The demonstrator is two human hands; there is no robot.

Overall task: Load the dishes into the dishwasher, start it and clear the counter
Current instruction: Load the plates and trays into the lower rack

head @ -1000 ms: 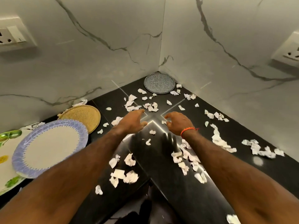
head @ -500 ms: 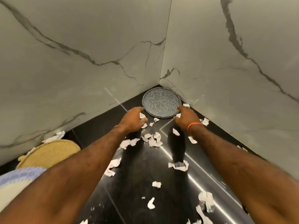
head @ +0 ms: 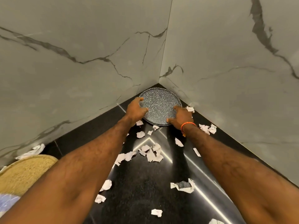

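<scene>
At the far left edge a blue-rimmed plate (head: 8, 202) peeks in, with a yellow woven plate (head: 24, 170) just beyond it against the marble wall (head: 72, 78). On the black table (head: 142, 191) lie torn paper scraps (head: 152, 153). The left hand (head: 135, 110) rests on the left rim of the speckled grey plate (head: 160, 105), fingers (head: 140, 99) spread and curled over its edge. That plate sits flat in the table's far corner. The right hand (head: 180, 117), with an orange wristband (head: 187, 125), touches the plate's right rim, its fingers spread.
</scene>
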